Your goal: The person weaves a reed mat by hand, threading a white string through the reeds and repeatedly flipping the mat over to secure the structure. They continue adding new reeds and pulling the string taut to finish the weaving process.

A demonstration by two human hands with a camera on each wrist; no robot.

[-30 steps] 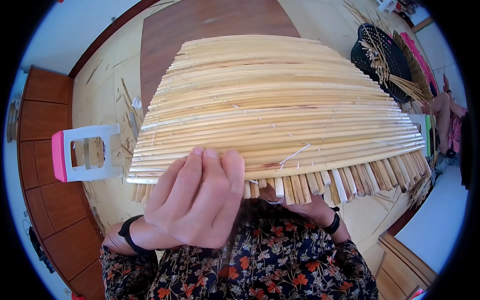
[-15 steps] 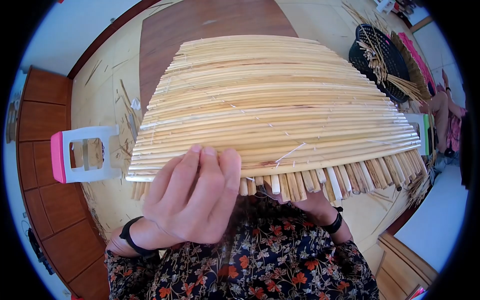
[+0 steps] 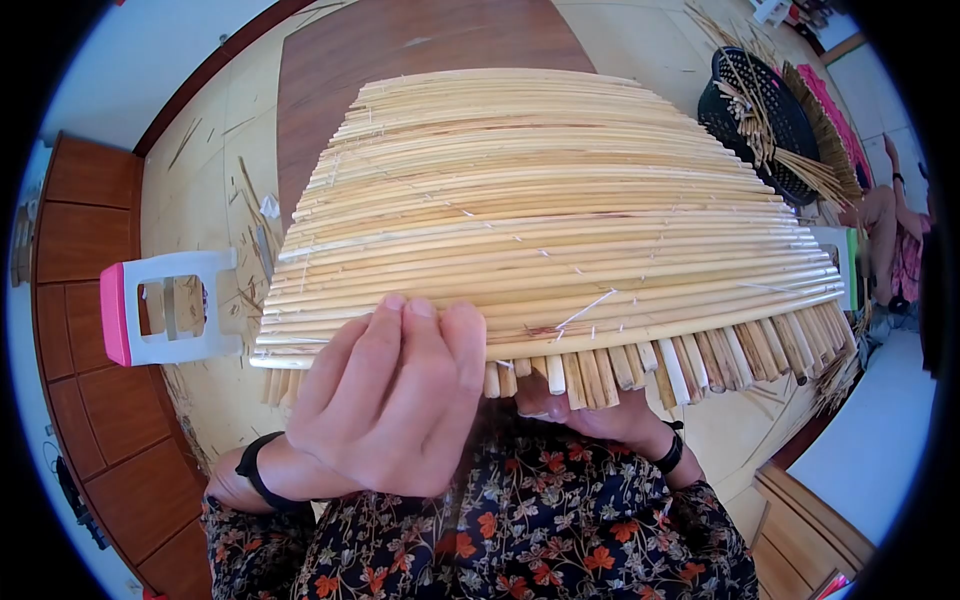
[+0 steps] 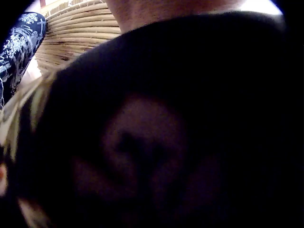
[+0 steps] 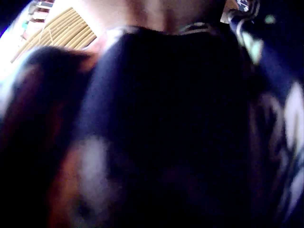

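Two hands at the near edge of a woven reed mat.

The left hand (image 3: 385, 400) lies over the mat's near edge, fingers bent across the top reeds and gripping the reed mat (image 3: 560, 210), which spreads away from both hands and hides most of the floor beyond. The right hand (image 3: 590, 410) sits just beside it under the fringe of cut reed ends (image 3: 690, 365); whether it grips or lies slack cannot be told. Both wrist views are dark and blurred. Left of the left hand stands a white and pink stool (image 3: 165, 305). Far beyond the right hand is a black basket (image 3: 765, 115) with loose reeds.
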